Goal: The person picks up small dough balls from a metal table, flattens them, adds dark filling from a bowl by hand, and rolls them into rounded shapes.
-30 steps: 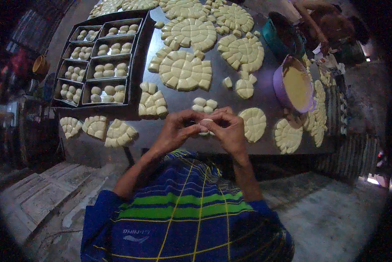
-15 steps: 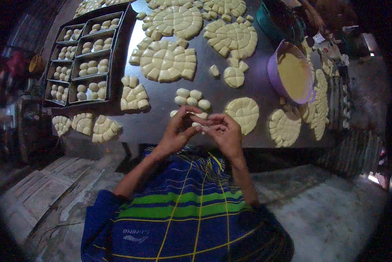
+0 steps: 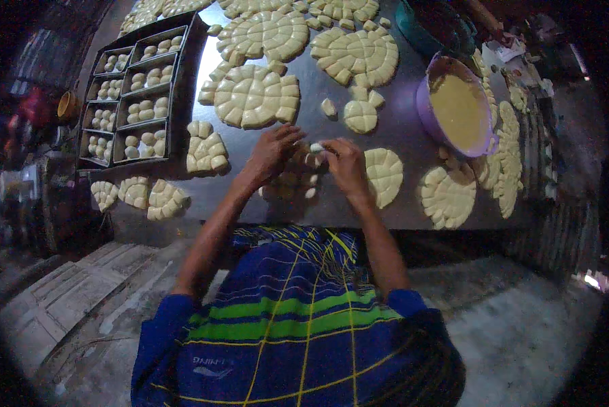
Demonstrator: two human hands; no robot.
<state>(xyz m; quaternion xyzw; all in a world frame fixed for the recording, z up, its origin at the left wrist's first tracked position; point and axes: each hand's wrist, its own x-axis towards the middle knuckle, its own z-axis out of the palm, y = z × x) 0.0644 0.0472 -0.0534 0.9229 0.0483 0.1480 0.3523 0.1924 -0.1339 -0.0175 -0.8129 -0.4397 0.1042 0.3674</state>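
Observation:
Both my hands reach over the dark tabletop above a small group of pale dough balls (image 3: 310,193), partly hidden and shaded by them. My right hand (image 3: 345,163) pinches a small dough ball (image 3: 316,147) at its fingertips. To the left, my left hand (image 3: 276,150) is held with fingers stretched forward and slightly blurred, and I see nothing in it. Just right of my right hand lies a scored round of dough (image 3: 383,178). Beyond my hands are a large scored dough slab (image 3: 253,96) and a smaller round (image 3: 360,117) with a loose piece nearby.
At the left stands a dark divided tray (image 3: 120,112) with dough balls in its compartments. A purple basin (image 3: 423,112) of yellowish contents and a green tub (image 3: 413,34) are at the right. More cut dough (image 3: 448,197) lies along the table's right side and near edge (image 3: 165,200).
My hands have moved forward, away from my body, and spread somewhat apart from where they were together at the near dough balls. The small dough ball has moved forward at my right fingertips.

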